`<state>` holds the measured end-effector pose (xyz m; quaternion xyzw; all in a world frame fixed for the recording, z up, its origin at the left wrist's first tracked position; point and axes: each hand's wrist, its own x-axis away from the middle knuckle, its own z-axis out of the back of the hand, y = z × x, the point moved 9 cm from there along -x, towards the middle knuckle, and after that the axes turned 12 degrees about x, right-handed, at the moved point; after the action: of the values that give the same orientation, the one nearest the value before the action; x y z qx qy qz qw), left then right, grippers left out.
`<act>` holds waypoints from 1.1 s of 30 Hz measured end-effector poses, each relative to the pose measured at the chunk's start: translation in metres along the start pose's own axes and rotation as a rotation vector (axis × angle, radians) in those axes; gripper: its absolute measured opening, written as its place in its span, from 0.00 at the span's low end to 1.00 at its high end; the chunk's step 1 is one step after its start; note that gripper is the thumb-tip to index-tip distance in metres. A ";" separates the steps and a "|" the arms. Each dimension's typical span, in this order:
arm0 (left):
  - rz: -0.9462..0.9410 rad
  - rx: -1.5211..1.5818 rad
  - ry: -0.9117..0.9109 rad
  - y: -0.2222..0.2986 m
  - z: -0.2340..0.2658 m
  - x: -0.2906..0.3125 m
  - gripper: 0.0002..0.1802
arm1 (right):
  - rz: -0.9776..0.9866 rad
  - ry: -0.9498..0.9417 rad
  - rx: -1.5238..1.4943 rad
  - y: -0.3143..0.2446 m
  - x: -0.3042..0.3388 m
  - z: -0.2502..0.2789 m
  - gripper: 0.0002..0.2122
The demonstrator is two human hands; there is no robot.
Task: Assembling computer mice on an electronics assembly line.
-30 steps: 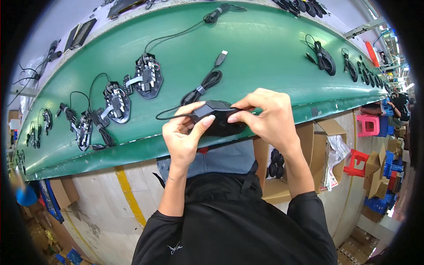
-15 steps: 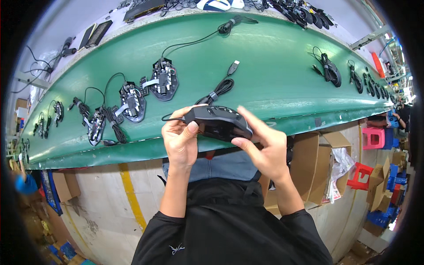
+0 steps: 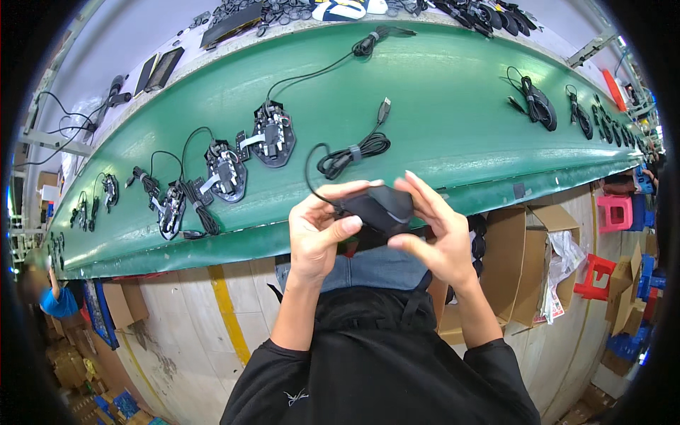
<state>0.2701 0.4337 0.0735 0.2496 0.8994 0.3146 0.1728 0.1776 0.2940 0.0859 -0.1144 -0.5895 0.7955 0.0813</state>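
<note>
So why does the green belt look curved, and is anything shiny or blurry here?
Head view: the fisheye lens likely bends the green belt, and the corners go black; same head view: pale glare streaks the belt, the mouse in the left hand looks slightly soft, and the person in blue at far left is blurred.
</note>
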 end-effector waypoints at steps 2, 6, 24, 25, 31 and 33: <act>0.000 -0.042 0.012 0.002 -0.003 0.005 0.22 | -0.053 -0.042 -0.063 0.015 0.000 -0.003 0.42; -0.070 -0.079 0.013 0.007 -0.003 0.008 0.21 | 0.101 -0.021 -0.028 0.007 -0.001 -0.004 0.35; -0.193 -0.654 0.250 0.031 0.041 0.005 0.11 | -0.121 0.389 -0.280 0.012 -0.138 0.225 0.14; -0.311 -1.024 0.268 0.059 0.033 0.005 0.10 | -0.143 0.500 -0.306 0.041 -0.137 0.246 0.14; -0.390 -2.030 0.149 0.125 0.074 -0.002 0.25 | -0.477 0.830 1.138 0.042 -0.099 0.228 0.17; -0.338 -2.068 0.156 0.128 0.089 0.000 0.26 | -0.056 0.869 1.366 0.001 -0.098 0.177 0.20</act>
<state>0.3556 0.5627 0.0907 -0.1693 0.2244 0.9163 0.2852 0.2228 0.1049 0.1431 -0.3235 0.1081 0.8622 0.3746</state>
